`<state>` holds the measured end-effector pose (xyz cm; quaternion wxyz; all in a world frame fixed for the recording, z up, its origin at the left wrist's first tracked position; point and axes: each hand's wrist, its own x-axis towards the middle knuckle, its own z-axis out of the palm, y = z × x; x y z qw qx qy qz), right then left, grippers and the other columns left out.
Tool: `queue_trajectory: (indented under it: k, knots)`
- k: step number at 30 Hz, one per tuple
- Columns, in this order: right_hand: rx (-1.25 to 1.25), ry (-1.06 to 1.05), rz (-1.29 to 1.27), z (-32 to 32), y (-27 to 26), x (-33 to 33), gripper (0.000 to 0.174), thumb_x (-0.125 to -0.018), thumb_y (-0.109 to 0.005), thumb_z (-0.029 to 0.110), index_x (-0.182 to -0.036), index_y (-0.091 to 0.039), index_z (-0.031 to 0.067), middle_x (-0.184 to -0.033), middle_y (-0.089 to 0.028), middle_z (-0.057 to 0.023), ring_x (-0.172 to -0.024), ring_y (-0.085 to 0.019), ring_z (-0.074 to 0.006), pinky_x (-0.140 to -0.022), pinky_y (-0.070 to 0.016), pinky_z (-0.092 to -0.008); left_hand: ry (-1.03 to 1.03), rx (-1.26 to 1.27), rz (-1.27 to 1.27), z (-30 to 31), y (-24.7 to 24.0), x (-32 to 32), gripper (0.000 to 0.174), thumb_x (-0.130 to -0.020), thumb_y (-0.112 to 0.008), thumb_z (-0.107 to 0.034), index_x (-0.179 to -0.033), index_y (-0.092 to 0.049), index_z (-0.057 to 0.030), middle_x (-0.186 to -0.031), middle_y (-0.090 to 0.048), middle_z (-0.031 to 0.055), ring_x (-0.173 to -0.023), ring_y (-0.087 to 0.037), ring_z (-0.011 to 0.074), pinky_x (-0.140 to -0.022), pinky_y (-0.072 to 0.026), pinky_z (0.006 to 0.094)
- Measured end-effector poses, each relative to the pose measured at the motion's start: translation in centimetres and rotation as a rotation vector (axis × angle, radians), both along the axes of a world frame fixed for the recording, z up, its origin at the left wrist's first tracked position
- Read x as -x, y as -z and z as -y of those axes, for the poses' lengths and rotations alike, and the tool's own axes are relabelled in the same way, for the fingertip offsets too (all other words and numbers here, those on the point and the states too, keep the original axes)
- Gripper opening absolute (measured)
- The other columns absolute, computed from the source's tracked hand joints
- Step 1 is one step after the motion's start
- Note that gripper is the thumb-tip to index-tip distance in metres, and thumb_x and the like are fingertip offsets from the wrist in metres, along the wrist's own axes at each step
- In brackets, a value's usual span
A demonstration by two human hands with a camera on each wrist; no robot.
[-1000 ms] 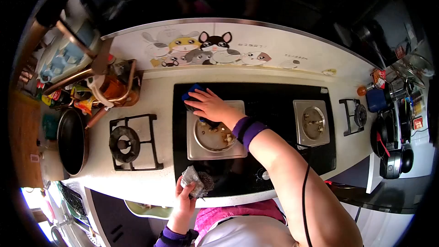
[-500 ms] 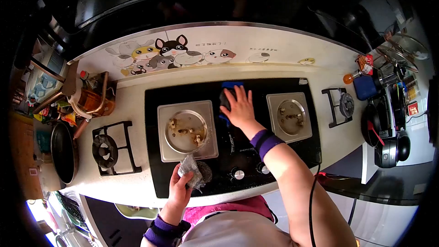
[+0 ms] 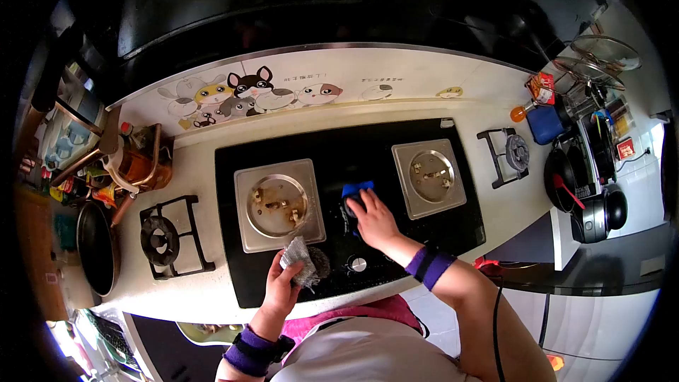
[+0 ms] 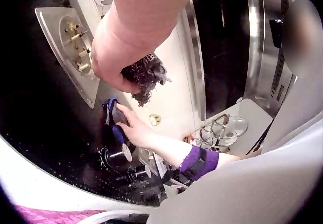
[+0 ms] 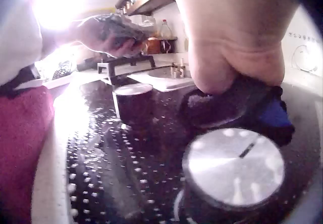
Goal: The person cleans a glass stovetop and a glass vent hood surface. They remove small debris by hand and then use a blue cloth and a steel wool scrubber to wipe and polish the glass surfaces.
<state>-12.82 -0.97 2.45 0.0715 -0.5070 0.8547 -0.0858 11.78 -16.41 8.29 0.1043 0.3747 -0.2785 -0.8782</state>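
My left hand (image 3: 280, 288) grips a crumpled silvery scouring pad (image 3: 298, 255) above the front of the black gas cooktop (image 3: 346, 152). Dark, frayed metal mesh (image 4: 146, 75) pokes out past its fingers in the left wrist view. On the glass between the two burner plates, my right hand (image 3: 378, 223) presses down on a blue and dark cloth (image 3: 357, 189), fingers laid over it. The left burner plate (image 3: 246, 240) and the right burner plate (image 3: 426, 206) both hold burner stubs and brownish residue. Two control knobs (image 5: 233, 166) show near the right hand in the right wrist view.
A pan support with a burner cap (image 3: 161, 240) lies on the counter left of the cooktop, and another pan support (image 3: 501, 166) lies to the right. A frying pan (image 3: 97, 249) and a bottle rack stand at far left. Pans and a cooker (image 3: 594, 225) crowd the right.
The right hand has wiped the cloth from the left plate's back corner rightward, then toward the front between the plates. The left hand keeps its grip on the scouring pad. The view has shifted.
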Motion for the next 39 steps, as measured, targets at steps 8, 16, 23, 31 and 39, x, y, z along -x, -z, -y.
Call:
queue_trajectory:
  k: [8, 16, 23, 31, 39]
  knots:
    - [0.354, 0.113, 1.311, 1.8, -2.5, 2.6, 0.053, -0.091, -0.057, 0.01, -0.144, -0.051, 0.0061, -0.137, -0.061, -0.0131, -0.125, -0.056, -0.019, -0.106, -0.0426, -0.0316, -0.047, -0.016, -0.017, 0.4, 0.3, -0.3, 0.038, -0.091, -0.063, -0.003, -0.128, -0.055, -0.0083, -0.109, -0.066, 0.0033, -0.099, -0.065, 0.0171, -0.083, -0.0546, 0.0312]
    - [0.308, -0.06, 0.203, 3.5, -0.8, 2.8, 0.06, -0.095, -0.065, 0.03, -0.148, -0.045, 0.01, -0.151, -0.043, -0.0185, -0.141, -0.038, -0.0386, -0.114, -0.034, -0.0537, -0.081, -0.014, 0.025, 0.2, 1.2, -1.0, 0.038, -0.091, -0.064, -0.004, -0.128, -0.055, -0.0078, -0.11, -0.066, 0.0043, -0.1, -0.065, 0.0176, -0.086, -0.0539, 0.0317]
    - [0.17, -0.184, -0.002, 6.2, 1.9, 3.0, 0.076, -0.092, -0.064, 0.05, -0.154, -0.037, 0.0162, -0.163, -0.022, -0.0173, -0.152, -0.016, -0.041, -0.118, -0.0193, -0.0637, -0.105, 0.0, 0.063, -0.6, 0.7, 0.8, 0.038, -0.091, -0.065, -0.005, -0.128, -0.056, -0.0079, -0.111, -0.066, 0.0035, -0.101, -0.065, 0.0175, -0.085, -0.0541, 0.0325]
    - [0.092, 0.145, -0.168, 8.3, 3.3, 14.1, 0.077, -0.092, -0.056, 0.059, -0.155, -0.037, 0.0175, -0.162, -0.026, -0.0171, -0.151, -0.019, -0.039, -0.12, -0.008, -0.0628, -0.083, 0.023, 0.044, -2.0, -0.4, 3.1, 0.038, -0.092, -0.062, -0.004, -0.129, -0.056, -0.0064, -0.11, -0.066, 0.004, -0.1, -0.065, 0.0172, -0.085, -0.0543, 0.0326]
    - [-0.057, 0.593, -0.245, 3.4, 2.7, 21.4, 0.077, -0.092, -0.056, 0.059, -0.153, -0.039, 0.0139, -0.162, -0.029, -0.018, -0.151, -0.021, -0.0386, -0.12, -0.0125, -0.0608, -0.066, 0.004, 0.009, -3.3, -1.2, 3.3, 0.039, -0.092, -0.063, -0.002, -0.13, -0.055, -0.0059, -0.112, -0.066, 0.0053, -0.103, -0.065, 0.0185, -0.09, -0.0545, 0.0347]
